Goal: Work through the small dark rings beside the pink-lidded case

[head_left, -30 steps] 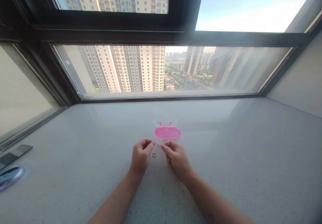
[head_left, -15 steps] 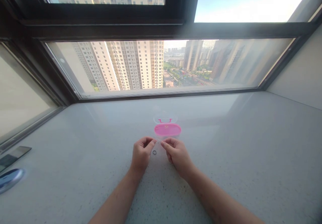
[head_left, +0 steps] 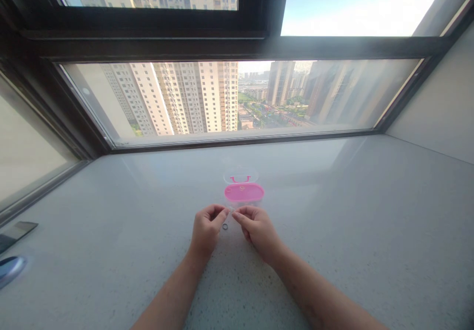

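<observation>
The left hand and right hand each pinch shut on a tiny pale piece, too small to identify, above the tabletop between the pink box and a small dark ring; it seems light and slippery, best gripped at its ends.

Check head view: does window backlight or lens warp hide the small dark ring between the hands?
Head view: window backlight hazes the top, but the small dark ring on the pale speckled sill reads clearly between left hand and right hand; wide-angle lens bows the dark window frame; what the pinched fingertips hold is unresolvable.
</observation>
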